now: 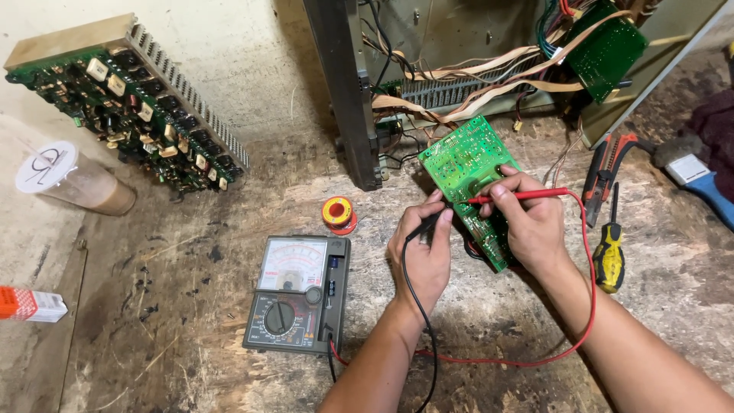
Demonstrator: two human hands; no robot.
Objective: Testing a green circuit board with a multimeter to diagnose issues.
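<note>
1. Head view, far left: a small orange-and-white box (30,304) lies at the edge, a lidded plastic cup (70,178) stands on its side behind it, and a long circuit board (126,103) with a heat-sink strip lies beside them.
2. An analog multimeter (298,294) rests on the worn wooden bench (191,336), with a spool of solder (338,213) just behind.
3. The left hand (420,256) pinches the black probe (428,224), fingers closed around it, tip at the green circuit board (466,164).
4. The right hand (531,222) grips the red probe (520,196) with fingers closed, tip on the same board.
5. Right: red-handled pliers (604,168), a yellow screwdriver (609,256), a blue-handled brush (699,180).
</note>
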